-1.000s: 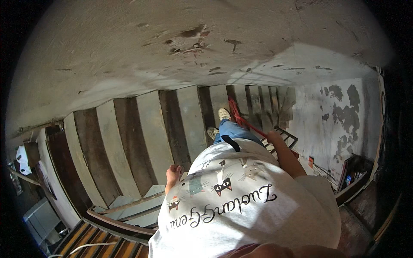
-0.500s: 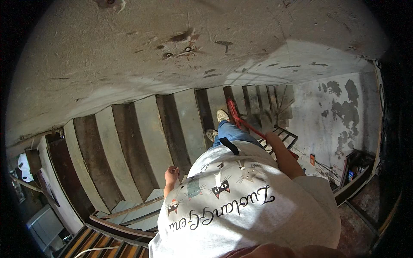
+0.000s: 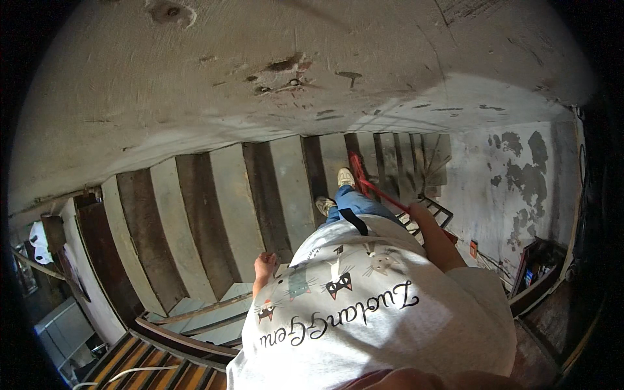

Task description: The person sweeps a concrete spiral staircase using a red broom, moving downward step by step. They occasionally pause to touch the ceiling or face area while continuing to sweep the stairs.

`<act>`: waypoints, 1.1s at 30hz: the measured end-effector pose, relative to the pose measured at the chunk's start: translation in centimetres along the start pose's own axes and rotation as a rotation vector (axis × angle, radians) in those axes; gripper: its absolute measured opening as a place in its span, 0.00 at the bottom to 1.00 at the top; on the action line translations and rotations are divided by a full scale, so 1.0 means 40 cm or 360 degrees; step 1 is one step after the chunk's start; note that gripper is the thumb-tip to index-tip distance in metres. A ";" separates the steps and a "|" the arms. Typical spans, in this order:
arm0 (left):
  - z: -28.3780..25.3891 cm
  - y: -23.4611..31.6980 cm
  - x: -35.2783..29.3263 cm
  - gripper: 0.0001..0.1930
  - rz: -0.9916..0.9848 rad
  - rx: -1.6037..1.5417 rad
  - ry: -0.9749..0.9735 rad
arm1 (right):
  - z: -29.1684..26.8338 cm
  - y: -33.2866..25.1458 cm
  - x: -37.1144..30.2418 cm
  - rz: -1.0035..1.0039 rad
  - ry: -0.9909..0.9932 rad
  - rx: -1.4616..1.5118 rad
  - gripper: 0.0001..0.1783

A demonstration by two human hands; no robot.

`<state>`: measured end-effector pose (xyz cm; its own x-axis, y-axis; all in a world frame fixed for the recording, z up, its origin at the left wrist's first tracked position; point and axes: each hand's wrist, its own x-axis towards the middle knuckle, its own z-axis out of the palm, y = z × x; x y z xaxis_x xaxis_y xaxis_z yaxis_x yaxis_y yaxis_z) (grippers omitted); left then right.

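Note:
My right hand (image 3: 418, 211) is closed round the handle of a red broom (image 3: 383, 195). The handle slopes down and away to the left, and its red head (image 3: 355, 168) rests on or just over a stair step beside my shoe (image 3: 345, 177). I cannot tell whether the bristles touch the tread. My left hand (image 3: 266, 265) hangs by my left side over the stairs (image 3: 229, 195), its fingers curled in with nothing visible in them.
A rough, chipped wall (image 3: 214, 84) runs along the far side of the stairs. A metal railing (image 3: 188, 341) lies at the lower left, and a dark frame (image 3: 442, 214) stands past my right hand. A dark box (image 3: 538, 266) with small items sits at the right.
The whole scene has shifted slightly right and down in the view. My right hand keeps its grip on the broom, whose head stays beside my shoe. My left hand stays curled.

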<state>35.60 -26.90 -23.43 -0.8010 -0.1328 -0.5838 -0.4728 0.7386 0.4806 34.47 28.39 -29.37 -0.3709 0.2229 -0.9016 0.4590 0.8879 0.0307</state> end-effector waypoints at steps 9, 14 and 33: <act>-0.014 0.094 0.049 0.10 -0.0109 -0.0186 -0.0082 | -0.012 0.128 -0.013 0.0279 0.0158 0.0209 0.15; -0.010 0.109 0.077 0.09 -0.0125 -0.0258 -0.0088 | -0.016 0.159 -0.042 0.0291 0.0317 0.0197 0.14; -0.040 0.104 0.063 0.11 -0.0139 -0.0054 -0.0124 | 0.064 0.058 -0.095 0.0014 0.0223 0.1537 0.17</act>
<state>31.03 -25.22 -21.86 -0.7258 -0.1429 -0.6729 -0.5528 0.7033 0.4469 39.02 28.57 -26.95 -0.4282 0.3291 -0.8416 0.9032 0.1879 -0.3860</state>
